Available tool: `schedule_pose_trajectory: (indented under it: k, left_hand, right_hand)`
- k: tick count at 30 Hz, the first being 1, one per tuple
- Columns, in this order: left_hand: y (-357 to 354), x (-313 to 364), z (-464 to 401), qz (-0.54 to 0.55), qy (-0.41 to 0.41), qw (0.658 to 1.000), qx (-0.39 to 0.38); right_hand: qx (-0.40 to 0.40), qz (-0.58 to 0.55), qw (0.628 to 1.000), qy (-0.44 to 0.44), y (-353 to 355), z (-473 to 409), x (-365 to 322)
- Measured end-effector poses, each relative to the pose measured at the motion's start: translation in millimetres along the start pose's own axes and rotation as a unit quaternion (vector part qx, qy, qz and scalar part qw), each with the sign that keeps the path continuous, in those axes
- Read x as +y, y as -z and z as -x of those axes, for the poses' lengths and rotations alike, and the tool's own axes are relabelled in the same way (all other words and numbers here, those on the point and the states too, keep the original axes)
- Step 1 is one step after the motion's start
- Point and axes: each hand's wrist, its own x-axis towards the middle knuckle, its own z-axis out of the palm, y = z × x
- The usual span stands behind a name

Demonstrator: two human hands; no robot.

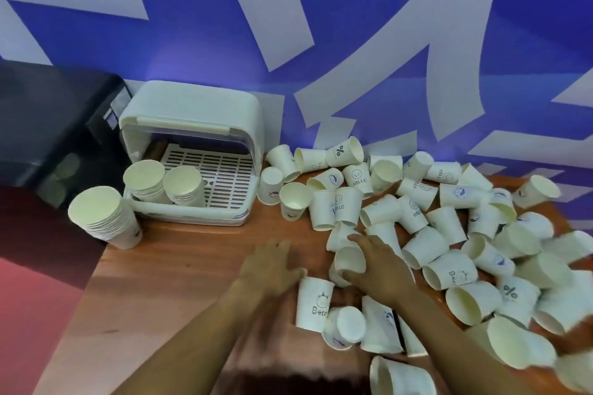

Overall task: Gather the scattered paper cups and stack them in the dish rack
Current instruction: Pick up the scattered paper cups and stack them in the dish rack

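Several white paper cups [414, 212] lie scattered over the right half of the wooden table [179, 266], most on their sides. The white dish rack [192, 151] stands at the back left with its lid raised; two stacks of cups [167, 183] sit in its tray. A third stack [106, 218] stands on the table left of the rack. My right hand [382, 269] grips a tilted cup [349, 261] at the near edge of the pile. My left hand [272, 266] hovers with straight fingers beside an upside-down cup [314, 303] marked with a cat drawing.
A black box-shaped appliance [54, 125] stands left of the rack at the table's back corner. A blue wall with white lettering [321, 42] runs right behind the table. Bare wood lies in front of the rack. The floor at left is red.
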Motion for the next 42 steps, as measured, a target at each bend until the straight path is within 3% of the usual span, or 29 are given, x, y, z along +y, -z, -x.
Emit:
schedule_pose_trajectory:
  k: [5, 15, 23, 28, 36, 42]
  left_hand:
    - [-32.1, 25.3, -9.4, 0.025, 0.053, 0.998, -0.038]
    - [-52.6, 39.9, -14.9, 0.056, 0.065, 0.995, -0.057]
    - [-30.5, 31.4, 0.1, 0.055, 0.051, 0.997, -0.011]
    - [14.0, 11.3, 17.6, 0.078, 0.033, 0.995, 0.053]
    - [87.6, -31.3, 52.8, 0.139, 0.006, 0.976, 0.17]
    - [113.4, -78.3, 72.8, 0.142, -0.017, 0.97, 0.195]
  right_hand:
    - [-0.032, -0.001, 0.999, 0.018, -7.3, -2.0, 19.6]
    - [-0.021, -0.01, 0.998, 0.053, -12.8, -6.3, 28.1]
    - [-0.01, 0.035, 0.998, 0.048, -8.9, -0.8, 20.5]
    - [0.052, -0.021, 0.998, 0.013, 4.7, 4.6, 2.5]
    - [0.111, -0.044, 0.992, 0.033, 13.8, 9.0, -64.4]
    - [0.119, -0.039, 0.99, 0.059, 8.5, 7.0, -131.3]
